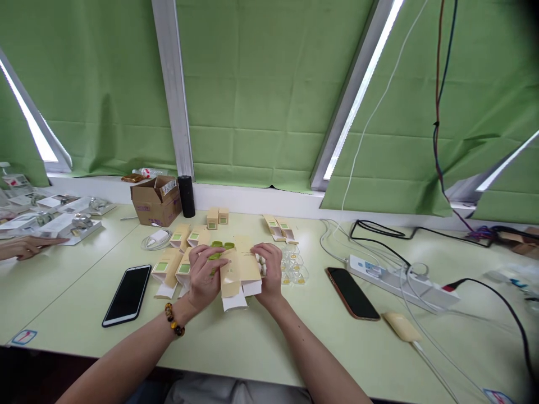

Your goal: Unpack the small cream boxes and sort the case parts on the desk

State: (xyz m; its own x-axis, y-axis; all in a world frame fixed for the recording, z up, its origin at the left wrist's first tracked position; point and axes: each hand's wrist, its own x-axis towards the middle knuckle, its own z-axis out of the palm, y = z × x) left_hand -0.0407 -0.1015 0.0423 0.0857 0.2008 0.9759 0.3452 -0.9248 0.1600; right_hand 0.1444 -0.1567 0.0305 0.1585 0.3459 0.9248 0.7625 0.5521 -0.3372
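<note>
Between my two hands is a beige paper box (pixel 241 268), partly unfolded, its white inner flaps hanging toward me. My left hand (pixel 205 273) pinches its left side, and my right hand (pixel 269 268) grips its right edge. Left of my left hand lie several beige boxes (pixel 167 264) with green label squares and open flaps. Small green items (pixel 217 245) show just behind my left fingers. Clear plastic pieces with yellow centres (pixel 293 265) sit in a group to the right of my right hand. Some small pale round items are partly hidden behind my right fingers.
Phones lie at left (pixel 127 295) and right (pixel 352 293). A power strip (pixel 400 282) with cables fills the right side. Behind stand a cardboard box (pixel 155 201), a black cylinder (pixel 186 196) and two small closed boxes (pixel 217 217). Another person's hand (pixel 31 247) is at far left.
</note>
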